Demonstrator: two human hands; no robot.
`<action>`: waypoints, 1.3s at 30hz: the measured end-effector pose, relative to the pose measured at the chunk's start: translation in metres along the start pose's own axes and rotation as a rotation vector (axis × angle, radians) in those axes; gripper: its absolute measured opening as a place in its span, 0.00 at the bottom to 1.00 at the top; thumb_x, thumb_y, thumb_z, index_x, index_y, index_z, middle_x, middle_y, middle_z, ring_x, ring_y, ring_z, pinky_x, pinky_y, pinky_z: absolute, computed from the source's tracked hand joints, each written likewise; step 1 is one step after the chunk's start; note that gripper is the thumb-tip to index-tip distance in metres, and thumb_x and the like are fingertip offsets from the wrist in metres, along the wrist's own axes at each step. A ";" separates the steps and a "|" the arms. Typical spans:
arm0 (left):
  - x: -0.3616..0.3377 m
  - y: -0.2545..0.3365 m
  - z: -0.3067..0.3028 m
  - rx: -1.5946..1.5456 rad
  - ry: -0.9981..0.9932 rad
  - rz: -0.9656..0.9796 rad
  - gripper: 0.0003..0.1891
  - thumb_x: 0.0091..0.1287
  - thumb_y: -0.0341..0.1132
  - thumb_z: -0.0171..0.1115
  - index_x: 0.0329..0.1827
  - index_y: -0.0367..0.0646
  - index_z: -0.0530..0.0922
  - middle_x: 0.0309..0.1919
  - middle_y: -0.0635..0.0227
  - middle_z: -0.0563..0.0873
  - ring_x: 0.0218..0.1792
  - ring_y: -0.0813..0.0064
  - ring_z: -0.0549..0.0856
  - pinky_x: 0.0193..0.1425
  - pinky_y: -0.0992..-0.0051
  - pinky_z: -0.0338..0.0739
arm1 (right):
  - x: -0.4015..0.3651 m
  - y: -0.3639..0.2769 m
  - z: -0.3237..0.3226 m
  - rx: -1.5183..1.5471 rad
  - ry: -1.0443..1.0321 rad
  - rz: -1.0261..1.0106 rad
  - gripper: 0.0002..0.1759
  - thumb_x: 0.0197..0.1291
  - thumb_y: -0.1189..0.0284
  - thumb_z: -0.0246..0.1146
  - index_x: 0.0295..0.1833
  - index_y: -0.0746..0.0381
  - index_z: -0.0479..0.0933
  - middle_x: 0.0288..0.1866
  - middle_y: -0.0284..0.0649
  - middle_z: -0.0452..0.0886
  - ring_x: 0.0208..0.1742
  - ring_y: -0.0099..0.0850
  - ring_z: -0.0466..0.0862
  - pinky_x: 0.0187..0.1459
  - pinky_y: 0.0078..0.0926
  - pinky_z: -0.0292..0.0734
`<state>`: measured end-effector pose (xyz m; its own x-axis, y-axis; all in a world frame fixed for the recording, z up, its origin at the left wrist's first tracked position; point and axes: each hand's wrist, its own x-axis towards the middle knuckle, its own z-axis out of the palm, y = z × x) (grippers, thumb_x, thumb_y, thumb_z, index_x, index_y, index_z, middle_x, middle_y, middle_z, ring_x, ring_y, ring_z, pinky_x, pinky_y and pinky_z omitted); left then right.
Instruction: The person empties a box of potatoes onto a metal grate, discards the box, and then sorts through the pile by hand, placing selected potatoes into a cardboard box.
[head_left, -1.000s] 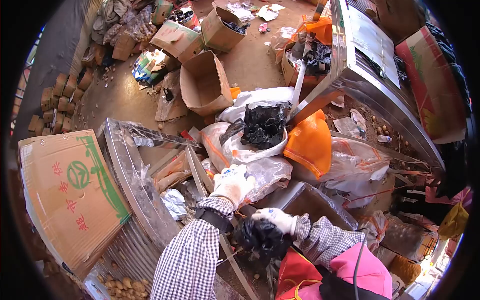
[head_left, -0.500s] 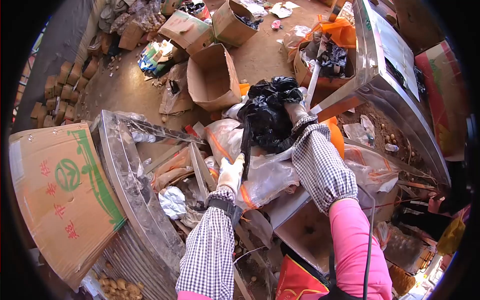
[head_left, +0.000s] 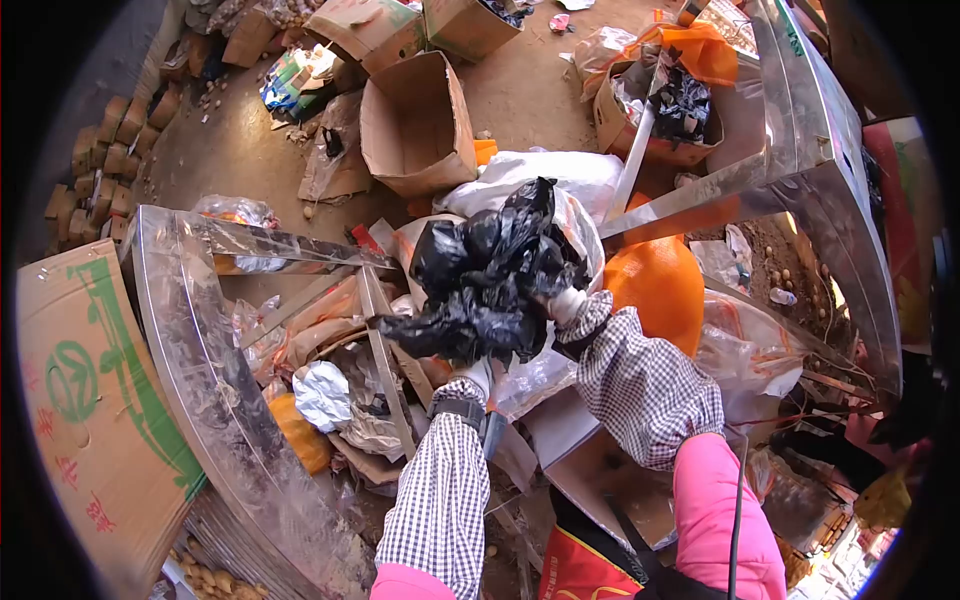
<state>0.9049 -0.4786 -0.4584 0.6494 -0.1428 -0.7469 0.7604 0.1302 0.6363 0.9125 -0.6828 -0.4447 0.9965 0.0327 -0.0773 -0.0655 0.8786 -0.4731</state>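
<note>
A crumpled black plastic bag [head_left: 490, 270] is bunched up in front of me, held between both hands. My right hand [head_left: 567, 304], in a pale glove, grips its lower right side, with the fingers partly buried in the folds. At the bag's lower edge my left hand [head_left: 478, 373], also gloved, is closed on the plastic; most of its fingers are hidden under the bag. Beneath and behind lie a white sack [head_left: 545, 180] and clear plastic wrapping [head_left: 535, 385]. An orange rounded object [head_left: 655, 295] sits to the right of my right hand.
Metal-framed structures stand at left [head_left: 185, 330] and right [head_left: 800, 190]. An open cardboard box [head_left: 420, 125] lies beyond the bag. Another box [head_left: 657, 120] at the upper right holds black plastic. A large printed carton [head_left: 100, 400] stands far left.
The black bag has been gathered into a tighter bunch and drawn nearer, now covering much of my left hand. My right hand has come lower and closer to the left. The view has shifted.
</note>
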 end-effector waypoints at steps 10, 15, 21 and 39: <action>0.005 -0.094 -0.034 -0.602 -0.242 0.012 0.24 0.78 0.45 0.48 0.68 0.40 0.76 0.64 0.68 0.82 0.63 0.70 0.78 0.74 0.66 0.64 | -0.052 0.005 -0.024 -1.353 -0.115 0.320 0.20 0.74 0.66 0.56 0.66 0.59 0.78 0.62 0.44 0.83 0.63 0.36 0.81 0.68 0.32 0.73; -0.108 -0.023 0.043 0.039 0.016 0.066 0.15 0.69 0.30 0.54 0.57 0.42 0.79 0.47 0.71 0.83 0.45 0.74 0.81 0.53 0.72 0.74 | 0.010 -0.016 -0.151 -1.821 0.688 0.724 0.28 0.75 0.50 0.57 0.58 0.64 0.84 0.50 0.49 0.89 0.48 0.38 0.89 0.58 0.39 0.81; -0.087 0.018 0.008 -0.580 0.256 -0.062 0.08 0.67 0.26 0.52 0.42 0.46 0.79 0.36 0.69 0.86 0.37 0.71 0.87 0.46 0.73 0.84 | -0.043 -0.026 0.024 -2.241 -0.155 0.402 0.28 0.70 0.70 0.53 0.74 0.41 0.67 0.60 0.51 0.73 0.53 0.50 0.86 0.48 0.48 0.85; -0.179 0.021 0.042 0.925 -0.068 -0.153 0.30 0.67 0.44 0.66 0.73 0.46 0.75 0.58 0.48 0.86 0.57 0.53 0.87 0.64 0.64 0.78 | -0.083 -0.017 0.011 -2.043 0.047 0.557 0.37 0.54 0.57 0.72 0.70 0.56 0.74 0.71 0.52 0.72 0.70 0.51 0.71 0.70 0.49 0.65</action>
<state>0.8047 -0.4920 -0.3030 0.5189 -0.1552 -0.8407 0.5215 -0.7218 0.4551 0.8319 -0.6951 -0.4209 0.8571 0.0055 -0.5152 -0.2648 -0.8530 -0.4497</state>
